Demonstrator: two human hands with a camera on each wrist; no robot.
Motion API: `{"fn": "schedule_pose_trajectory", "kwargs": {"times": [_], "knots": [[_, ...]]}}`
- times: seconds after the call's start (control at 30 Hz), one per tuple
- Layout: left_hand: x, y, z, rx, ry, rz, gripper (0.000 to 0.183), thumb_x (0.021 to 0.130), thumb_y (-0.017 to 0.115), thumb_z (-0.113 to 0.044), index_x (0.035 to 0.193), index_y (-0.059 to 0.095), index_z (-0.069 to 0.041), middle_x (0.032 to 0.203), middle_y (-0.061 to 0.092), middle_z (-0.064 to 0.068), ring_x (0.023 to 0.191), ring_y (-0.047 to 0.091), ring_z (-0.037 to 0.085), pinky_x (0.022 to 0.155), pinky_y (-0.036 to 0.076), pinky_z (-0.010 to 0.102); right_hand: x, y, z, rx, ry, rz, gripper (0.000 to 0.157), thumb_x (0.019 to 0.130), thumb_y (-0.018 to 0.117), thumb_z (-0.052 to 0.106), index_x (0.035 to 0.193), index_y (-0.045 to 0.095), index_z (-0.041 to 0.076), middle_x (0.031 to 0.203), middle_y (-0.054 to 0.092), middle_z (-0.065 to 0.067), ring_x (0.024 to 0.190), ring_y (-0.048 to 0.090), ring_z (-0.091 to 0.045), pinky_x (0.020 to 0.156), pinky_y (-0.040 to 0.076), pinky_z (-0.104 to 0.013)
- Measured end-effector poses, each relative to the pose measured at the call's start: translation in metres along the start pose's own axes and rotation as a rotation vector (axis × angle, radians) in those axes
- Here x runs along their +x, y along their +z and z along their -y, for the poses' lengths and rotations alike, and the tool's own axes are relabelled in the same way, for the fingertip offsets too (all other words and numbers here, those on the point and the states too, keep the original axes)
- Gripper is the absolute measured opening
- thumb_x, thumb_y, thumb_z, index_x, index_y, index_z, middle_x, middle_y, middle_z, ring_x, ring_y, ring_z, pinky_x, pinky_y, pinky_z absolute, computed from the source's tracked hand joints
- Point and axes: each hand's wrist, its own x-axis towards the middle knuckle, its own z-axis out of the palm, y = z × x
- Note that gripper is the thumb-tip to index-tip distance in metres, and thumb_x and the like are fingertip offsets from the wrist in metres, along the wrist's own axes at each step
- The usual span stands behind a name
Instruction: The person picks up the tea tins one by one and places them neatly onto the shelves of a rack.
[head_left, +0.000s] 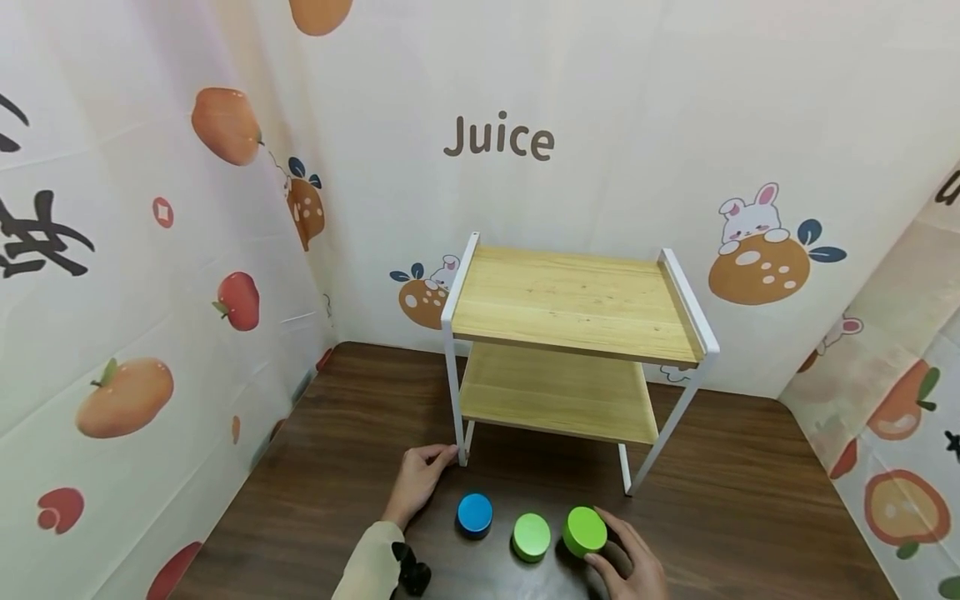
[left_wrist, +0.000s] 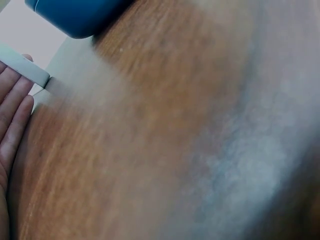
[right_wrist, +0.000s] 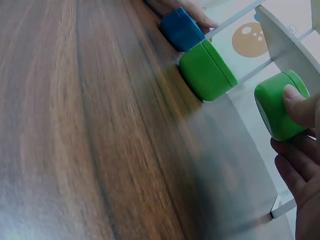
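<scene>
My right hand [head_left: 633,558] grips a bright green round lidded tin [head_left: 585,532] by its sides. In the right wrist view the thumb presses on this tin [right_wrist: 280,107], which is raised off the tabletop and tilted. Left of it stands a second green tin [head_left: 531,536], and beyond that a blue tin [head_left: 475,514]. With its fingertips, my left hand [head_left: 420,479] holds the front left leg [head_left: 454,400] of a two-tier shelf [head_left: 573,300] near its foot. The left wrist view shows the white leg [left_wrist: 22,65] lying across the fingers.
The shelf has pale wooden boards, a lower board [head_left: 555,392] and a white frame. It stands on a dark wooden tabletop [head_left: 750,467], close to a printed cloth backdrop [head_left: 615,125]. Printed cloth [head_left: 150,333] also borders the left side.
</scene>
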Motion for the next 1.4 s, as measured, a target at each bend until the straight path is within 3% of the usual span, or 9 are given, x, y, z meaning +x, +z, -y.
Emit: {"fn": "schedule_pose_trajectory", "kwargs": {"times": [0.27, 0.6, 1.0, 1.2, 1.4], "knots": [[-0.002, -0.001, 0.003, 0.010, -0.018, -0.011, 0.030, 0.104, 0.068, -0.034, 0.107, 0.084, -0.009, 0.107, 0.082, 0.008, 0.101, 0.074, 0.018, 0.085, 0.057, 0.021, 0.001, -0.001, 0.004, 0.044, 0.012, 0.058, 0.062, 0.079, 0.092, 0.013, 0.137, 0.069, 0.014, 0.123, 0.073, 0.001, 0.103, 0.065, 0.006, 0.085, 0.060, -0.030], [-0.003, -0.002, 0.004, 0.011, -0.022, -0.011, 0.029, 0.105, 0.067, -0.033, 0.108, 0.084, -0.009, 0.107, 0.082, 0.008, 0.100, 0.074, 0.017, 0.085, 0.057, 0.021, 0.002, 0.004, 0.003, -0.001, -0.156, -0.048, 0.068, 0.069, 0.096, 0.005, 0.132, 0.073, 0.012, 0.117, 0.075, 0.005, 0.103, 0.067, 0.003, 0.083, 0.059, -0.029], [-0.006, -0.001, 0.002, -0.016, 0.002, 0.013, 0.029, 0.105, 0.066, -0.033, 0.110, 0.083, -0.010, 0.111, 0.081, 0.009, 0.105, 0.076, 0.020, 0.090, 0.062, 0.034, 0.003, 0.002, 0.017, -0.007, -0.069, 0.032, 0.062, 0.078, 0.093, 0.016, 0.136, 0.071, 0.015, 0.124, 0.074, 0.006, 0.109, 0.068, -0.004, 0.085, 0.060, -0.035], [-0.004, -0.002, 0.000, -0.017, 0.011, 0.027, 0.030, 0.105, 0.065, -0.037, 0.109, 0.084, -0.013, 0.109, 0.082, 0.006, 0.104, 0.076, 0.016, 0.090, 0.061, 0.028, 0.006, 0.004, 0.018, 0.013, -0.165, -0.001, 0.066, 0.075, 0.094, 0.011, 0.136, 0.071, 0.018, 0.124, 0.074, 0.007, 0.111, 0.069, -0.004, 0.085, 0.060, -0.032], [-0.003, -0.002, -0.001, -0.024, 0.003, 0.014, 0.027, 0.106, 0.066, -0.030, 0.110, 0.084, -0.011, 0.110, 0.081, 0.008, 0.106, 0.076, 0.022, 0.093, 0.062, 0.036, 0.012, 0.005, 0.020, 0.019, -0.233, -0.006, 0.069, 0.074, 0.094, 0.009, 0.137, 0.070, 0.019, 0.122, 0.074, 0.009, 0.112, 0.069, -0.004, 0.086, 0.060, -0.032]]}}
